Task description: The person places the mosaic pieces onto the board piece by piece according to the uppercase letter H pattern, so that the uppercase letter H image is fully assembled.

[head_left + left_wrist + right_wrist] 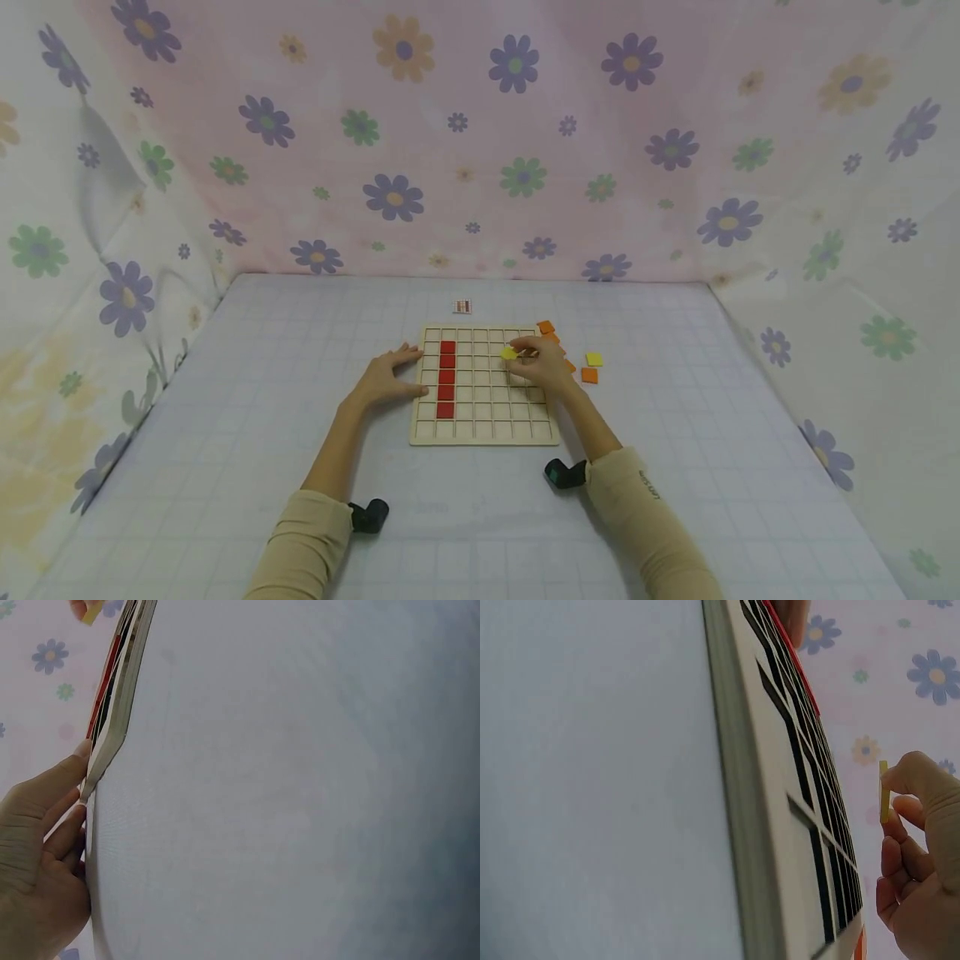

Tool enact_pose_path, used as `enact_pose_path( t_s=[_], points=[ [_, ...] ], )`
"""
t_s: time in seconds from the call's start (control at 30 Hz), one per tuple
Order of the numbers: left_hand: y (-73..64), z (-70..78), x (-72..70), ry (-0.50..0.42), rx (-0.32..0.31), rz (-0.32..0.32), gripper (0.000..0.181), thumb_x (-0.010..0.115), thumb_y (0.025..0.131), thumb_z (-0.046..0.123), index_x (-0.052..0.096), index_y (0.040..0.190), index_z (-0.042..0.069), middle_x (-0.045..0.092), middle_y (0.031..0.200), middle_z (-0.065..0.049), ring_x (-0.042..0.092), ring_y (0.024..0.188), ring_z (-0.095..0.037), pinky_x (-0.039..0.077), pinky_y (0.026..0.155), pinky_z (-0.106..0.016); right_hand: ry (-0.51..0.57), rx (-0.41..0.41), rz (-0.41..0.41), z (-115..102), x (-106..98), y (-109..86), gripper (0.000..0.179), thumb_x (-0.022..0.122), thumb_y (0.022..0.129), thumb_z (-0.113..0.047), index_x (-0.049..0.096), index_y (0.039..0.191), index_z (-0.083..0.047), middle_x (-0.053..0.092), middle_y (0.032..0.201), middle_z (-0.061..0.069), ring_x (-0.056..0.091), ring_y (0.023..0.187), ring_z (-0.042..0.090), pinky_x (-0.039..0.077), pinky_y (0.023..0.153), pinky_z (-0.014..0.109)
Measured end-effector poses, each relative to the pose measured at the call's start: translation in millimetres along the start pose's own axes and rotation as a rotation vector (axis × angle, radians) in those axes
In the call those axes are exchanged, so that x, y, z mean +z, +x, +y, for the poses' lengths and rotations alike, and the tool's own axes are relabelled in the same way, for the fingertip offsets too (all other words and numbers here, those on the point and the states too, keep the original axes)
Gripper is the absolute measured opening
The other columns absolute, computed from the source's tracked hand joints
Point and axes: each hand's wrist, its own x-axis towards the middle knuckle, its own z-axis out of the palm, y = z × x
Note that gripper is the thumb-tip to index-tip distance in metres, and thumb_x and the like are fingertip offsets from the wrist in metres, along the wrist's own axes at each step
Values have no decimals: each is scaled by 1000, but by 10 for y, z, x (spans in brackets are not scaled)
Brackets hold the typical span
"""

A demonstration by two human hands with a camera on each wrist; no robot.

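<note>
A wooden grid board (480,437) lies on the table, with a column of several red square tiles (446,377) in its second column from the left. My left hand (382,379) rests at the board's left edge, thumb and fingers spread and fairly straight; in the left wrist view the thumb touches the board's corner. Above the right part of the grid, my right hand (543,365) pinches a yellow square tile (509,353) between thumb and fingers. The right wrist view shows that tile (884,792) edge-on, held apart from the board.
Several orange tiles (546,327) lie along the board's right edge, partly hidden by my right hand. Farther right are another yellow tile (594,359) and an orange tile (590,376). A small printed pattern card (462,307) lies behind the board. Flowered cloth (480,150) hangs around the table.
</note>
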Motion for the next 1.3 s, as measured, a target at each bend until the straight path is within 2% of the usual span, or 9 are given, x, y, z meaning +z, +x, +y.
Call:
enact_pose_path(
  t_s=[0.3, 0.53, 0.7, 0.9, 1.3],
  points=[
    [-7, -21, 0, 13, -7, 1, 75, 80, 71, 30, 50, 136, 7, 34, 149, -14, 20, 140, -39, 13, 112, -58, -17, -78, -139, -120, 341, 115, 30, 69, 76, -2, 66, 105, 6, 67, 101, 18, 61, 85, 25, 53, 73, 32],
    [4, -35, 4, 19, -4, -1, 74, 80, 72, 30, 50, 136, 8, 33, 150, -14, 20, 141, -38, 14, 113, -57, -22, -78, -236, -167, 498, 175, 32, 72, 77, -3, 66, 107, 6, 67, 103, 18, 63, 89, 26, 54, 80, 29],
    [8, -15, 5, 24, -16, -8, 75, 80, 72, 32, 50, 137, 9, 32, 150, -14, 20, 141, -38, 15, 113, -57, -52, -63, -288, -200, 537, 201, 34, 71, 78, -4, 65, 109, 7, 65, 108, 18, 62, 97, 27, 53, 85, 32],
    [15, -6, 5, 19, -26, -7, 75, 80, 72, 31, 50, 137, 9, 32, 150, -13, 20, 141, -36, 14, 113, -56, -137, -101, -326, -216, 534, 229, 31, 70, 82, -7, 66, 110, 4, 66, 107, 14, 60, 97, 25, 52, 85, 32],
    [25, -17, 10, 30, -26, -13, 75, 79, 72, 31, 49, 137, 9, 33, 150, -12, 20, 141, -35, 14, 113, -56, -159, -99, -366, -266, 512, 199, 24, 69, 85, -13, 71, 106, -1, 62, 104, 12, 56, 99, 26, 49, 87, 38]
  ],
)
